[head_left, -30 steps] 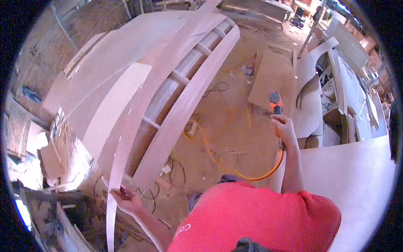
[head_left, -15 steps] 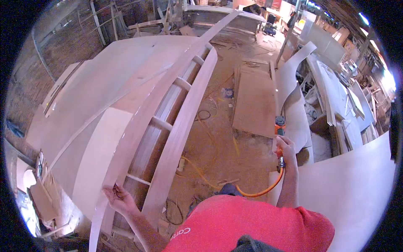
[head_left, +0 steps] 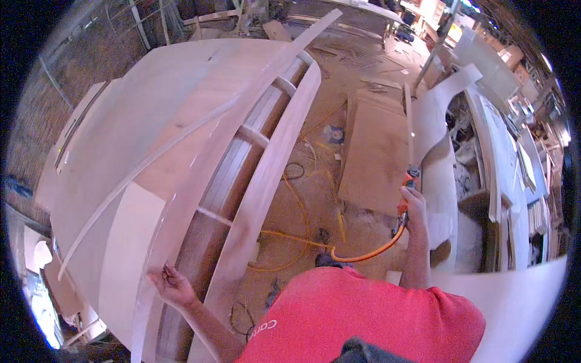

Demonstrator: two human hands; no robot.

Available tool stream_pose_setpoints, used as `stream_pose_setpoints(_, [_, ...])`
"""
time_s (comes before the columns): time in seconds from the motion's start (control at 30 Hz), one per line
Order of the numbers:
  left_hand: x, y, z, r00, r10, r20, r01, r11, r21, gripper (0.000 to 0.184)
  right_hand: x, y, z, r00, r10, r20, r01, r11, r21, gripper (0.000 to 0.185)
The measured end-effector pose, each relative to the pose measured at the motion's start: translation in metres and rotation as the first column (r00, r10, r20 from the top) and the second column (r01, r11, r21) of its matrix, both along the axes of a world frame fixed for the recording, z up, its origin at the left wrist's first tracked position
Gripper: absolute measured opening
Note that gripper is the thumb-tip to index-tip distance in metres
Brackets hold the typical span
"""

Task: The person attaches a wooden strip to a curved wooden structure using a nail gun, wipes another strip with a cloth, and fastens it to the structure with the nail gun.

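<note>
Over the lower part of a long, pale wooden strip (head_left: pixel 230 115), my left hand (head_left: pixel 173 287) has its fingers curled together. A small dark spot shows at its fingertips, too unclear to name. The strip runs along the edge of a large curved wooden panel structure (head_left: pixel 181 78) with an open ribbed side. On the other side, my right hand (head_left: pixel 414 209) is wrapped around an orange-and-black air tool (head_left: pixel 404 204), held upright away from the wood. An orange hose (head_left: pixel 369 258) curves from its lower end toward my body.
Brown boards (head_left: pixel 375 151) lie on the dusty floor between the structure and a curved pale sheet (head_left: pixel 445 115). The hose loops across the floor, among scraps and dark cable. Stacked panels (head_left: pixel 505 151) and a large pale sheet (head_left: pixel 514 296) stand at my right.
The view has shifted slightly, moving the floor boards and right-hand sheets rightward in frame. My right hand and the air tool have shifted a little; my left hand stays near the strip.
</note>
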State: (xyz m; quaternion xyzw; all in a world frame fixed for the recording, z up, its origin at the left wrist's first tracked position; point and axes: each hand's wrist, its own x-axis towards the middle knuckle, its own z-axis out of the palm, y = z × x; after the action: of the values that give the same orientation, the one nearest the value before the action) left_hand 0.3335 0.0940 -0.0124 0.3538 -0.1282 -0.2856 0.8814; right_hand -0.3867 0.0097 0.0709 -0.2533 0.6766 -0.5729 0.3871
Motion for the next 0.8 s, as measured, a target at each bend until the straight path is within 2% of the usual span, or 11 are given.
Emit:
stream_pose_setpoints(0.1, [-0.056, -0.043, 0.011, 0.942, 0.211, 0.259, -0.275, 0.930, 0.243, 0.033, -0.037, -0.092, -0.011, 0.997, -0.010, -0.079, 0.013, 0.999, 0.034, 0.018])
stream_pose_setpoints(0.13, [-0.069, -0.050, 0.015, 0.992, 0.125, 0.016, -0.126, 0.979, 0.159, 0.032, -0.054, -0.122, -0.019, 0.992, 0.121, 0.025, -0.121, 0.993, -0.012, 0.014])
stream_pose_setpoints(0.17, [-0.084, -0.067, 0.015, 0.974, 0.010, -0.226, -0.007, 1.000, 0.013, 0.031, -0.069, -0.155, -0.023, 0.991, 0.133, 0.030, -0.133, 0.991, -0.019, 0.014])
stream_pose_setpoints(0.27, [-0.095, -0.082, -0.018, 0.993, 0.026, -0.119, -0.018, 0.997, 0.071, 0.029, -0.068, -0.223, -0.009, 0.993, 0.112, 0.036, -0.112, 0.994, -0.010, 0.012])
stream_pose_setpoints(0.3, [-0.103, -0.089, -0.020, 0.996, 0.030, -0.084, -0.022, 0.995, 0.092, 0.029, -0.072, -0.245, -0.010, 0.982, 0.148, 0.116, -0.142, 0.988, -0.059, 0.012])
stream_pose_setpoints(0.4, [-0.145, -0.120, 0.010, 0.986, 0.166, -0.025, -0.157, 0.966, 0.206, 0.027, -0.072, -0.314, -0.020, 0.961, 0.202, 0.190, -0.187, 0.978, -0.093, 0.017])
stream_pose_setpoints(0.47, [-0.160, -0.136, 0.020, 0.974, 0.078, -0.215, -0.066, 0.996, 0.060, 0.027, -0.058, -0.347, -0.016, 0.961, 0.222, 0.166, -0.209, 0.974, -0.091, 0.022])
stream_pose_setpoints(0.53, [-0.148, -0.148, 0.005, 0.978, 0.112, -0.177, -0.094, 0.990, 0.106, 0.028, -0.037, -0.378, -0.005, 0.979, 0.150, 0.139, -0.148, 0.989, -0.028, 0.022])
stream_pose_setpoints(0.67, [-0.136, -0.186, -0.009, 0.984, 0.172, -0.037, -0.159, 0.958, 0.237, 0.030, -0.018, -0.441, -0.011, 0.971, 0.170, 0.166, -0.155, 0.983, -0.100, 0.025])
stream_pose_setpoints(0.73, [-0.148, -0.217, 0.017, 0.989, 0.108, -0.104, -0.088, 0.980, 0.181, 0.030, -0.004, -0.466, 0.003, 0.973, 0.092, 0.214, -0.085, 0.995, -0.045, 0.026])
stream_pose_setpoints(0.8, [-0.147, -0.233, 0.013, 0.982, 0.044, -0.184, -0.016, 0.989, 0.148, 0.030, -0.014, -0.492, -0.013, 0.969, 0.143, 0.201, -0.134, 0.989, -0.059, 0.028])
